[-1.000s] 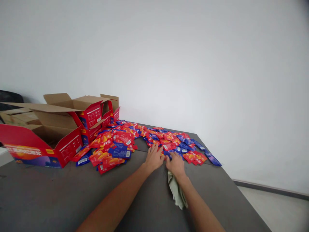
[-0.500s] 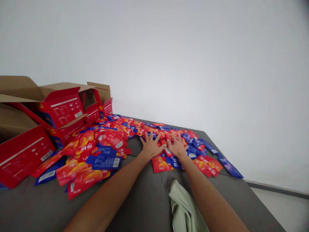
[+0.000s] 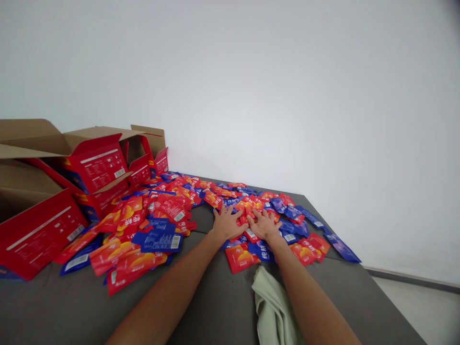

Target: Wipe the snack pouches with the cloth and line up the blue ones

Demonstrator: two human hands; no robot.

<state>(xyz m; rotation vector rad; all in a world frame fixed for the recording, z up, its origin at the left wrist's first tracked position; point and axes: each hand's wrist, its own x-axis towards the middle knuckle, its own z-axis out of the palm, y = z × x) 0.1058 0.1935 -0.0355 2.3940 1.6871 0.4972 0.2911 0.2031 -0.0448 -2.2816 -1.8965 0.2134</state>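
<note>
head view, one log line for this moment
left hand: spread on packets | right hand: spread on packets | cloth: on table | boxes: left of packets

Worktop (image 3: 219,297) lane open between left packet heap (image 3: 134,239) and cloth (image 3: 271,309), left forearm (image 3: 176,287) across it; strip outside right forearm (image 3: 305,287) free; cartons (image 3: 43,235) block left, wall (image 3: 273,105) behind

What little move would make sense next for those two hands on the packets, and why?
Probably a gentle drag of the packets toward the body: the left hand and right hand lie spread open over them, and dark table shows between the forearms. The green cloth lies nearer the body, so a short pull seems wise.
</note>
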